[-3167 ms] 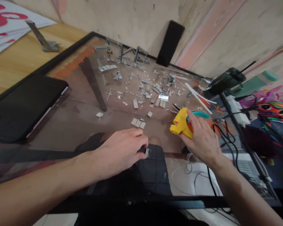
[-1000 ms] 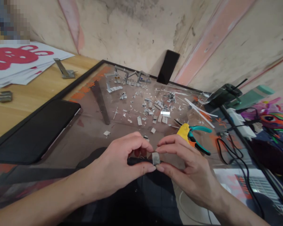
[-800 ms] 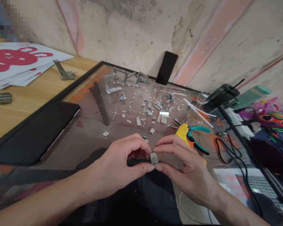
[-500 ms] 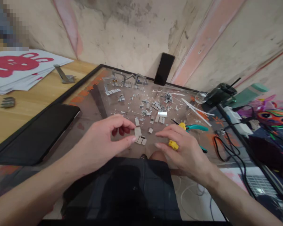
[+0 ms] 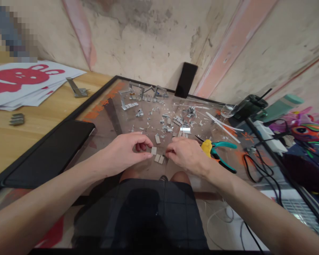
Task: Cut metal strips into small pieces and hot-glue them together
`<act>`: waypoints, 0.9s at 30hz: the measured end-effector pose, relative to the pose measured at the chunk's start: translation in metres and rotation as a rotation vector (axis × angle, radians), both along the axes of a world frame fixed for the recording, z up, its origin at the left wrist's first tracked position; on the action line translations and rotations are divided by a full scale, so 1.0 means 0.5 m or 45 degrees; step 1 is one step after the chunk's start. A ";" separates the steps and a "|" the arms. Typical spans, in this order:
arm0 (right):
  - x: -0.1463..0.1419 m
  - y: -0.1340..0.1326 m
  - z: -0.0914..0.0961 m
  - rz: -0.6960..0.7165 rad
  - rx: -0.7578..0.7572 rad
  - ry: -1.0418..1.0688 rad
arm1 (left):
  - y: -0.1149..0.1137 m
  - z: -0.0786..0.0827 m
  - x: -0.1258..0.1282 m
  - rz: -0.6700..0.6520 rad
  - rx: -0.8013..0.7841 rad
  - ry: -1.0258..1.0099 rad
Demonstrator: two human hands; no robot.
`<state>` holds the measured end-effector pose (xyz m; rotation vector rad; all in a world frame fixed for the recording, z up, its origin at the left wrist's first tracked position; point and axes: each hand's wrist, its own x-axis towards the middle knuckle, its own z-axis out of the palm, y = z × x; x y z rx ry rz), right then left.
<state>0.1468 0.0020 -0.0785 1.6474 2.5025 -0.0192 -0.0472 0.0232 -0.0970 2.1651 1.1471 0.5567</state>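
My left hand (image 5: pixel 129 150) has its thumb and index finger bent around the left edge of a small flat grey piece (image 5: pixel 154 151). To the right, my right hand (image 5: pixel 184 154) is closed in a pinch. A tiny dark bit shows by its fingertips, but what they hold is mostly hidden. Between the hands, just below the held piece, small grey rectangles (image 5: pixel 159 159) lie side by side on the glass tabletop (image 5: pixel 111 124). Another single grey piece (image 5: pixel 157 138) rests a little farther off. Beside my right hand are pliers (image 5: pixel 223 145) with teal-and-black handles, next to something yellow (image 5: pixel 206 147).
Grey scraps (image 5: pixel 178 120) and folded grey structures (image 5: pixel 149 92) spread over the table's far part. A dark phone (image 5: pixel 186 79) leans on the wall; a large black device (image 5: pixel 50 152) lies left. White strips (image 5: pixel 223 126), a dark mug (image 5: pixel 251 106) and cables (image 5: pixel 266 175) are at right.
My right hand has moved left and its fingers have closed beside the small grey rectangles. The yellow thing it covered now shows by the pliers. My left hand stays at the grey piece.
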 end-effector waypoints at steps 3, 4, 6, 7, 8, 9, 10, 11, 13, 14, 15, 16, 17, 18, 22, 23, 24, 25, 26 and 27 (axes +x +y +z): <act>0.004 0.011 -0.003 -0.035 0.030 -0.031 | -0.001 -0.005 -0.003 -0.005 -0.051 0.015; 0.005 0.014 -0.004 -0.046 0.041 -0.044 | -0.002 -0.005 -0.004 -0.004 -0.062 0.022; 0.007 0.020 -0.007 -0.064 0.057 -0.068 | -0.003 -0.007 -0.004 0.002 -0.064 0.022; 0.008 0.022 -0.008 -0.068 0.065 -0.077 | -0.004 -0.009 -0.003 0.000 -0.056 0.014; 0.009 0.025 -0.010 -0.070 0.074 -0.084 | -0.005 -0.012 -0.002 -0.012 -0.048 0.003; 0.011 0.027 -0.012 -0.071 0.084 -0.088 | -0.006 -0.015 0.000 -0.032 -0.041 -0.013; 0.012 0.029 -0.014 -0.072 0.098 -0.091 | -0.007 -0.018 0.002 -0.060 -0.039 -0.030; 0.014 0.032 -0.015 -0.077 0.116 -0.094 | -0.008 -0.022 0.005 -0.093 -0.043 -0.046; 0.018 0.036 -0.016 -0.100 0.159 -0.096 | -0.011 -0.028 0.009 -0.143 -0.059 -0.068; 0.019 0.037 -0.016 -0.116 0.180 -0.094 | -0.013 -0.030 0.011 -0.147 -0.067 -0.075; 0.021 0.036 -0.014 -0.131 0.197 -0.091 | -0.015 -0.032 0.012 -0.141 -0.075 -0.078; 0.023 0.033 -0.012 -0.146 0.209 -0.086 | -0.018 -0.033 0.013 -0.128 -0.085 -0.079; 0.025 0.029 -0.010 -0.157 0.215 -0.075 | -0.020 -0.033 0.015 -0.107 -0.092 -0.080; 0.028 0.022 -0.008 -0.163 0.216 -0.057 | -0.023 -0.034 0.017 -0.086 -0.096 -0.083; 0.049 -0.019 -0.004 -0.114 0.182 0.072 | -0.032 -0.033 0.028 -0.027 -0.089 -0.120; 0.056 -0.030 -0.005 -0.095 0.174 0.106 | -0.034 -0.033 0.032 -0.010 -0.082 -0.129; 0.065 -0.041 -0.006 -0.079 0.174 0.136 | -0.035 -0.033 0.037 0.004 -0.074 -0.133; 0.074 -0.051 -0.007 -0.068 0.181 0.166 | -0.036 -0.033 0.043 0.014 -0.064 -0.130; 0.082 -0.059 -0.008 -0.059 0.193 0.196 | -0.036 -0.033 0.050 0.015 -0.049 -0.120; 0.090 -0.067 -0.008 -0.053 0.209 0.225 | -0.035 -0.034 0.058 0.008 -0.024 -0.109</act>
